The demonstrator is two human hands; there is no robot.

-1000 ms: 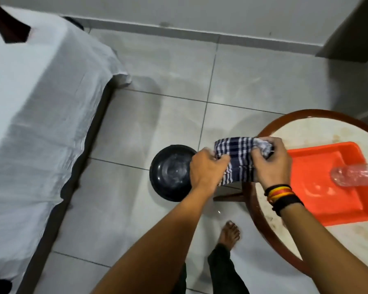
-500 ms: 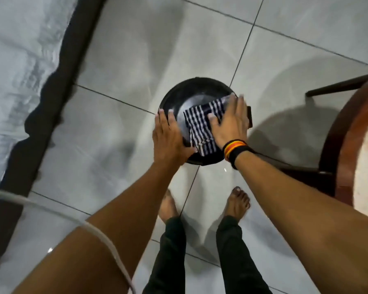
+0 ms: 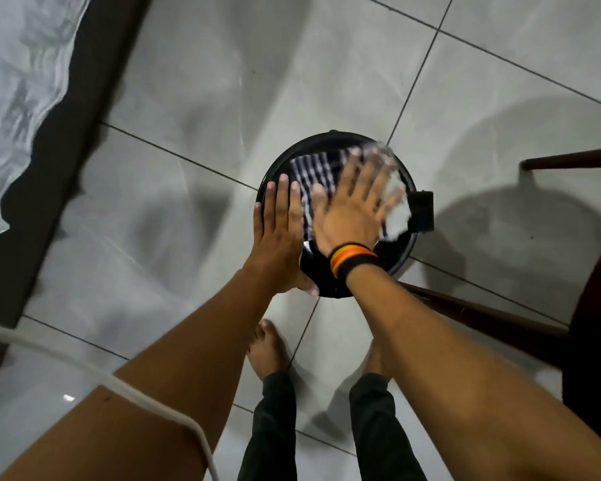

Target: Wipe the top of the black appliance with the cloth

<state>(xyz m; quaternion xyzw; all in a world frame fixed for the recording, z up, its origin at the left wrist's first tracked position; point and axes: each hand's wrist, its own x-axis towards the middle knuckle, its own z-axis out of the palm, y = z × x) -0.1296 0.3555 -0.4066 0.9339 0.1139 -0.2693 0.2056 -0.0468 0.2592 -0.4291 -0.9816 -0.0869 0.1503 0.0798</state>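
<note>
Pressing flat with fingers spread, the right hand pins one checked cloth onto the top of the single round black appliance, gripping nothing. The left hand, open too, lies on the appliance's left rim. Bare floor tiles lie open beyond; a bed edge stands left, wooden legs close on the right.
</note>
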